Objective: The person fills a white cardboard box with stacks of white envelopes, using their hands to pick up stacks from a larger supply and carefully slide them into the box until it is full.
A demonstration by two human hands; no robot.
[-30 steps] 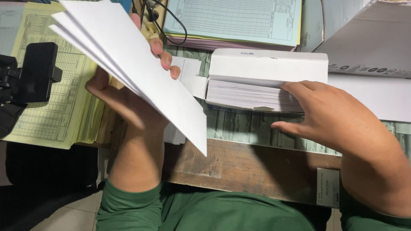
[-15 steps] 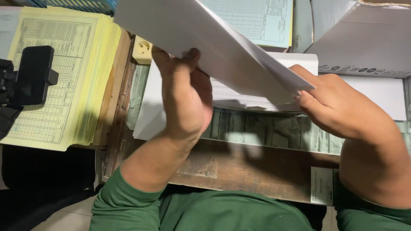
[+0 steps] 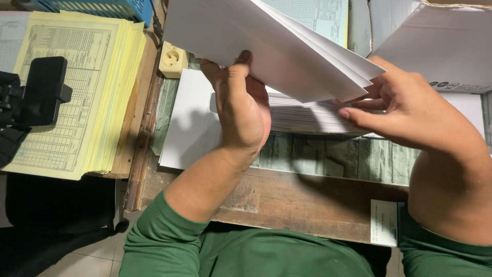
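My left hand (image 3: pixel 240 107) grips a small bundle of white paper sheets (image 3: pixel 266 46) from below, holding it up and tilted above the desk. At the bundle's right corner my right hand (image 3: pixel 405 110) has its fingers among the sheet edges, which fan apart there. Under both hands lies a thick stack of white paper (image 3: pixel 307 118) on the desk, partly hidden by the raised sheets. A single white sheet (image 3: pixel 187 123) lies flat to the left of that stack.
A pile of yellow printed forms (image 3: pixel 77 92) lies at the left, with a black device on a mount (image 3: pixel 36 97) over it. A beige power socket (image 3: pixel 173 59), a blue basket (image 3: pixel 97 9), a greenish printed form (image 3: pixel 323 18) and an open white cardboard box (image 3: pixel 435 46) sit at the back. The wooden desk edge (image 3: pixel 287 205) runs in front.
My left hand swung the raised sheets from the left over to the centre above the stack. My right hand left the stack and took the sheets' right corner.
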